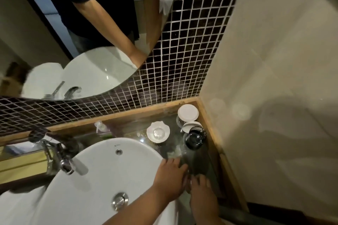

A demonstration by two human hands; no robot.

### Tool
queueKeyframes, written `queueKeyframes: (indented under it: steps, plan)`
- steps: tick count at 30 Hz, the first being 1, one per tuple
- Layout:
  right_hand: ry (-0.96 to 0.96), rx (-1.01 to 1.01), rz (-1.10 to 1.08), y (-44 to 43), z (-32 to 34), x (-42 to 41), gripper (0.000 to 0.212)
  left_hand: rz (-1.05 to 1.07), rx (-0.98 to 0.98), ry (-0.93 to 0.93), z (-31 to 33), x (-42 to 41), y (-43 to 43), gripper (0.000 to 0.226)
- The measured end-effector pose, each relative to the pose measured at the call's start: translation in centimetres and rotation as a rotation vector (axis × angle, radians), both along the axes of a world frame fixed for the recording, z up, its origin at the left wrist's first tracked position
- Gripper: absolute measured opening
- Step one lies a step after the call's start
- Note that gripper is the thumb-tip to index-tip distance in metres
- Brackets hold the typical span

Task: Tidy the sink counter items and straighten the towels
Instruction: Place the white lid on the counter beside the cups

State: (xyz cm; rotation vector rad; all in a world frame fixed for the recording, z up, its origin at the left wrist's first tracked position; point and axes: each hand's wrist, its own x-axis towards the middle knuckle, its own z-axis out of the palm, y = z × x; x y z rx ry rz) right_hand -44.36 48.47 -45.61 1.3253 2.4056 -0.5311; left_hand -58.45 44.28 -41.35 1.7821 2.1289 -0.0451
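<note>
My left hand (171, 176) lies flat with fingers spread on the glass counter (139, 129) beside the sink rim. Its fingertips touch a dark grey towel-like strip (198, 160). My right hand (200, 191) rests on the strip's near end with fingers bent down; its grip is unclear. Beyond the strip stand a dark glass tumbler (194, 139) and two glasses with white lids (188, 112) (191, 126). A white soap dish (158, 132) sits left of them. A small clear bottle (100, 126) stands behind the basin.
The white basin (102, 175) fills the lower left, with a chrome faucet (63, 160) at its left. A wooden frame (215, 139) edges the counter against the beige wall (274, 78). A mosaic tile wall (182, 60) and round mirror (82, 33) rise behind.
</note>
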Motion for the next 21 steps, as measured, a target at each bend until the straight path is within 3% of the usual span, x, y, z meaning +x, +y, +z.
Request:
queueKeyframes:
  steps: [9,21]
  plan:
    - [-0.117,-0.237,0.083,1.8,1.2,-4.7,0.064,0.261,-0.003,-0.033,1.4,-4.6,-0.5,0.04]
    - [0.057,-0.068,0.23,6.5,3.3,-12.1,0.05,0.452,-0.026,-0.034,1.9,-9.8,-0.3,0.037]
